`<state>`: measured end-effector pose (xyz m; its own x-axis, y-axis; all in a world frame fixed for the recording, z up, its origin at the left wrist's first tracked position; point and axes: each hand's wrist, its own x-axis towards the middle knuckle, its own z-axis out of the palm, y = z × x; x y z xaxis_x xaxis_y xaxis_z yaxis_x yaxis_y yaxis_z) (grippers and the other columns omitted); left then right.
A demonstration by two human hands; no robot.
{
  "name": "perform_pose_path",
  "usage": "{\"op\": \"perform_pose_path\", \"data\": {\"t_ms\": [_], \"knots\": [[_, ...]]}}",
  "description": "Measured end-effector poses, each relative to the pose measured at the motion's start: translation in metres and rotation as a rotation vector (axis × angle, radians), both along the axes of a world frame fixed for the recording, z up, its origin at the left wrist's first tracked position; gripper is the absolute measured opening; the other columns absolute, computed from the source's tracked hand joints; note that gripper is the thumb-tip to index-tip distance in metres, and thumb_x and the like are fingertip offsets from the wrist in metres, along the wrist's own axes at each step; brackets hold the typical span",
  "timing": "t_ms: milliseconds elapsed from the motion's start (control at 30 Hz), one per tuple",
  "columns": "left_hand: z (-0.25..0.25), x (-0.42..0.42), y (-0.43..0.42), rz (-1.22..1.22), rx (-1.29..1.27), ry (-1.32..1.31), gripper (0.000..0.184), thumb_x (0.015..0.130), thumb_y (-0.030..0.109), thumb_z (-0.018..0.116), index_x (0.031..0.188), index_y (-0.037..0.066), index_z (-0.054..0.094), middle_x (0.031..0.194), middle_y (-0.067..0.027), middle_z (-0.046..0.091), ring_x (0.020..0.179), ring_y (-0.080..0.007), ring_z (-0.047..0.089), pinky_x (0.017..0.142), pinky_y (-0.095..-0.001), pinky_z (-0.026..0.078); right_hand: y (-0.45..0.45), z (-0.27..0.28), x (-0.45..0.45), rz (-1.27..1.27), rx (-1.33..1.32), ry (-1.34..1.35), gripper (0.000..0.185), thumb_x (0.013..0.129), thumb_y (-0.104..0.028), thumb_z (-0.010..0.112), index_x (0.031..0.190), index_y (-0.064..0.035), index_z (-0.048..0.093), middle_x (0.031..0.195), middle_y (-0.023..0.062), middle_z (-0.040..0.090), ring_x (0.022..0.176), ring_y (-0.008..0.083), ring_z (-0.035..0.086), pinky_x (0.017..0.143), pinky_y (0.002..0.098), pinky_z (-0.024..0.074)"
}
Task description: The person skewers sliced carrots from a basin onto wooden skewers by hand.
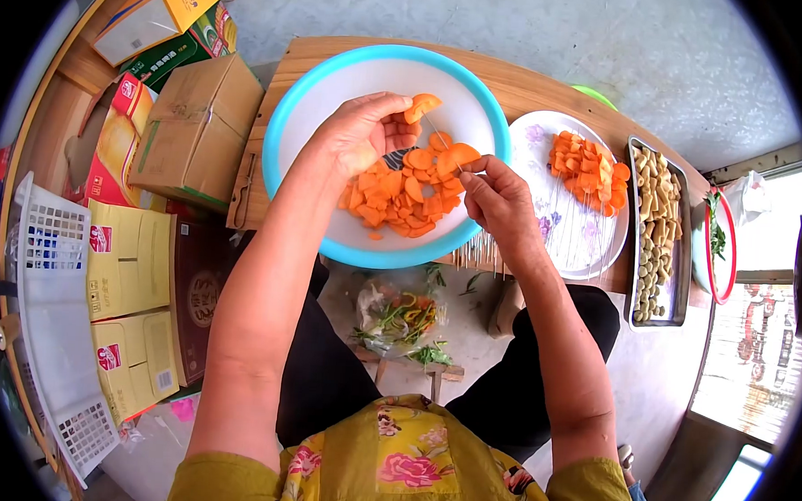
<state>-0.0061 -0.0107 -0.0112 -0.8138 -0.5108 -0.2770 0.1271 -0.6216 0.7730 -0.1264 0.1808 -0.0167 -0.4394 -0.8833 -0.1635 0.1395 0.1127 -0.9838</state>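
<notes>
Over a large white basin with a turquoise rim (280, 120), my left hand (360, 130) pinches a carrot slice (422, 108) between thumb and fingertips. My right hand (500, 199) grips a thin skewer near its lower end. A carrot slice (460, 158) sits on the skewer just above those fingers, and the skewer runs up toward the slice in my left hand. Loose carrot slices (387, 201) are heaped in the basin below. To the right, a white floral plate (589, 254) bears carrot slices threaded on skewers (589, 172).
Bare skewers (481, 252) lie at the wooden table's (288, 71) near edge. A metal tray (683, 290) of tan skewered pieces stands right of the plate. Cardboard boxes (196, 130) crowd the left. Between my legs, a plastic bag of green trimmings (398, 318) rests on the floor.
</notes>
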Motion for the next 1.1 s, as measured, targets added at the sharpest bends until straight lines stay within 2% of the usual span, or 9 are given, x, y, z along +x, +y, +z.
{"op": "perform_pose_path", "data": {"t_ms": [267, 333, 567, 667, 733, 833, 933, 1067, 1100], "knots": [[0.001, -0.002, 0.0, 0.001, 0.003, -0.013, 0.015, 0.086, 0.01, 0.062, 0.096, -0.001, 0.061, 0.087, -0.0081, 0.062, 0.075, -0.0161, 0.061, 0.066, -0.0277, 0.052, -0.001, 0.001, 0.002, 0.0, 0.026, -0.089, 0.008, 0.093, -0.011, 0.055, 0.087, -0.0062, 0.056, 0.057, -0.0053, 0.043, 0.05, 0.0023, 0.037, 0.044, 0.019, 0.0276], [0.001, -0.002, 0.0, -0.008, -0.011, -0.009, 0.015, 0.086, 0.01, 0.061, 0.095, -0.001, 0.061, 0.086, -0.0079, 0.062, 0.074, -0.0156, 0.06, 0.065, -0.0267, 0.051, -0.001, 0.001, 0.003, 0.011, 0.046, -0.099, 0.011, 0.093, -0.018, 0.057, 0.09, -0.0083, 0.056, 0.055, -0.0066, 0.04, 0.045, 0.002, 0.03, 0.042, 0.0182, 0.0206], [-0.003, -0.002, -0.003, -0.033, -0.04, -0.016, 0.015, 0.087, 0.012, 0.061, 0.095, 0.0, 0.061, 0.084, -0.0069, 0.062, 0.073, -0.0147, 0.06, 0.063, -0.0252, 0.05, -0.002, -0.004, 0.003, 0.024, 0.043, -0.242, 0.009, 0.093, -0.017, 0.057, 0.091, -0.0083, 0.057, 0.055, -0.0048, 0.04, 0.045, 0.0024, 0.03, 0.041, 0.0184, 0.0204], [-0.004, -0.003, -0.003, -0.048, -0.059, -0.034, 0.015, 0.087, 0.013, 0.061, 0.095, 0.001, 0.062, 0.083, -0.006, 0.062, 0.073, -0.0143, 0.059, 0.063, -0.0249, 0.049, -0.002, -0.003, 0.005, -0.019, 0.033, -0.029, 0.008, 0.092, -0.016, 0.057, 0.091, -0.0078, 0.057, 0.055, -0.0039, 0.041, 0.044, 0.0028, 0.03, 0.04, 0.0184, 0.0202], [-0.003, -0.003, -0.003, -0.065, -0.08, -0.04, 0.015, 0.088, 0.014, 0.06, 0.096, 0.002, 0.062, 0.082, -0.0051, 0.062, 0.073, -0.0138, 0.059, 0.064, -0.0245, 0.048, -0.001, -0.005, 0.003, 0.009, 0.016, -0.232, 0.008, 0.093, -0.015, 0.056, 0.091, -0.0072, 0.057, 0.055, -0.0039, 0.041, 0.044, 0.0028, 0.03, 0.04, 0.0183, 0.0198], [-0.004, -0.003, -0.004, -0.075, -0.085, -0.053, 0.014, 0.088, 0.015, 0.06, 0.095, 0.002, 0.062, 0.082, -0.0048, 0.062, 0.073, -0.0135, 0.059, 0.064, -0.0244, 0.048, -0.001, -0.004, 0.005, -0.013, 0.023, -0.111, 0.008, 0.093, -0.014, 0.056, 0.092, -0.0067, 0.056, 0.055, -0.0036, 0.041, 0.044, 0.0028, 0.029, 0.04, 0.0184, 0.0194], [-0.002, -0.004, -0.003, -0.076, -0.1, -0.056, 0.014, 0.088, 0.015, 0.06, 0.094, 0.003, 0.062, 0.082, -0.0047, 0.062, 0.073, -0.0133, 0.059, 0.065, -0.0243, 0.048, 0.001, -0.003, 0.003, 0.01, 0.032, -0.294, 0.008, 0.093, -0.015, 0.055, 0.091, -0.007, 0.056, 0.055, -0.0044, 0.041, 0.044, 0.0026, 0.029, 0.04, 0.0184, 0.0197], [-0.007, -0.005, -0.003, -0.093, -0.115, -0.068, 0.013, 0.089, 0.016, 0.06, 0.093, 0.004, 0.062, 0.082, -0.0044, 0.062, 0.072, -0.0129, 0.058, 0.064, -0.0238, 0.048, 0.0, -0.001, 0.003, 0.022, 0.046, -0.314, 0.009, 0.094, -0.015, 0.054, 0.091, -0.0071, 0.056, 0.055, -0.0054, 0.041, 0.044, 0.0025, 0.029, 0.04, 0.0184, 0.0204], [-0.009, -0.006, -0.001, -0.161, -0.127, -0.064, 0.013, 0.089, 0.016, 0.06, 0.092, 0.004, 0.062, 0.081, -0.004, 0.062, 0.071, -0.0125, 0.058, 0.063, -0.0236, 0.048, 0.0, 0.0, 0.003, 0.0, 0.034, -0.221, 0.009, 0.093, -0.014, 0.055, 0.088, -0.0072, 0.056, 0.055, -0.0055, 0.041, 0.046, 0.0025, 0.031, 0.041, 0.0188, 0.0217]]}}
